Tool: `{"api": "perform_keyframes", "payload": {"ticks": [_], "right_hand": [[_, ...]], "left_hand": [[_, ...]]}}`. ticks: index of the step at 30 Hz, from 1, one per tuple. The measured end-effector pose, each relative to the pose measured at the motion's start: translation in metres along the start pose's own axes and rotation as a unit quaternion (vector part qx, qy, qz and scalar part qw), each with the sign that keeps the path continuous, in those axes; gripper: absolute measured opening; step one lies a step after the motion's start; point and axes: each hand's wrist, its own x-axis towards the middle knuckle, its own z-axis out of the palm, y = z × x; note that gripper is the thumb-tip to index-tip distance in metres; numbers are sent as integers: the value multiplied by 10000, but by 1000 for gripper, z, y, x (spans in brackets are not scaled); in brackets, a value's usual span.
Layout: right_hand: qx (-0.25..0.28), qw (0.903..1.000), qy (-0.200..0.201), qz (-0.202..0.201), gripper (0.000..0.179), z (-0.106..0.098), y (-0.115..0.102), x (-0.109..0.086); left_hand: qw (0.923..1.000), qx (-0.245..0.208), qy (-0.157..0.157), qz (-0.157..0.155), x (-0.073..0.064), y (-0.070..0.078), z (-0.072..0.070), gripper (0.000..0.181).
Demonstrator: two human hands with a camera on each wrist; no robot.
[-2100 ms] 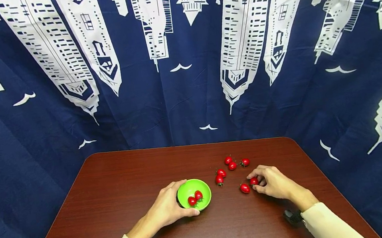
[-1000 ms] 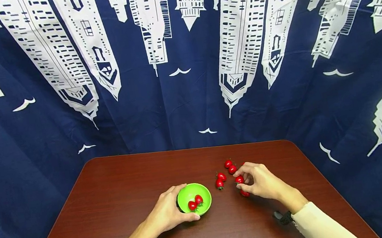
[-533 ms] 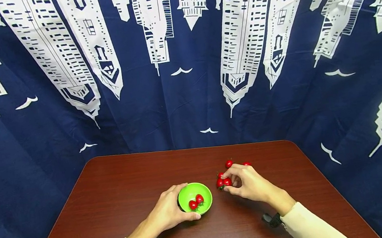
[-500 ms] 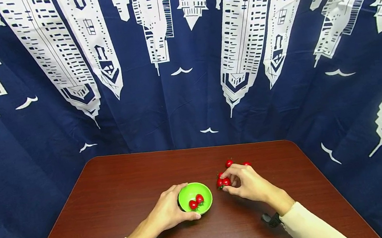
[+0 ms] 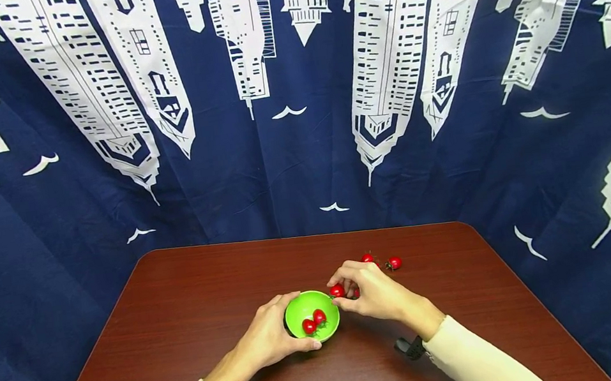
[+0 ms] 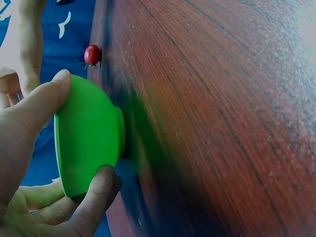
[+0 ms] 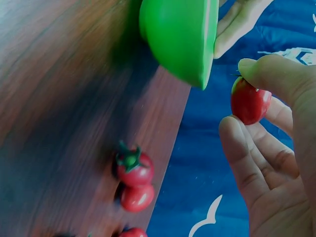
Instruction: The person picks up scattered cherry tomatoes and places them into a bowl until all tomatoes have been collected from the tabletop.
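Observation:
My left hand [image 5: 277, 330] grips a small green bowl [image 5: 294, 311] from its left side, thumb at the near rim and fingers round the far side. Two cherry tomatoes [image 5: 319, 317] with green stems lie inside the bowl. Between thumb and fingertips, my right hand [image 5: 371, 291] pinches another cherry tomato [image 7: 251, 101], right by the bowl's right rim in the head view. In the right wrist view this tomato is up off the table, level with the bowl's rim. The right hand partly covers a pair of tomatoes [image 7: 136, 173] standing on the table below it.
Farther back on the brown table [image 5: 224, 278] lie more cherry tomatoes, one of them [image 5: 394, 262] off to the right and another [image 5: 368, 258] just behind the right hand. A dark blue curtain [image 5: 223, 182] with white building prints hangs beyond the table's far edge.
My right hand has picked up a cherry tomato from the right side and carried it left, past the other tomatoes, to the bowl's rim. The left hand and the bowl stay in place.

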Motion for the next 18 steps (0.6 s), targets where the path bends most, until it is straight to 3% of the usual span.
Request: {"api": "perform_keyframes", "payload": {"ticks": [18], "right_hand": [[38,9997,-214,-147,25,14,-21,29]], "left_hand": [[10000,41,1,-5,1,-1,0,104]]}}
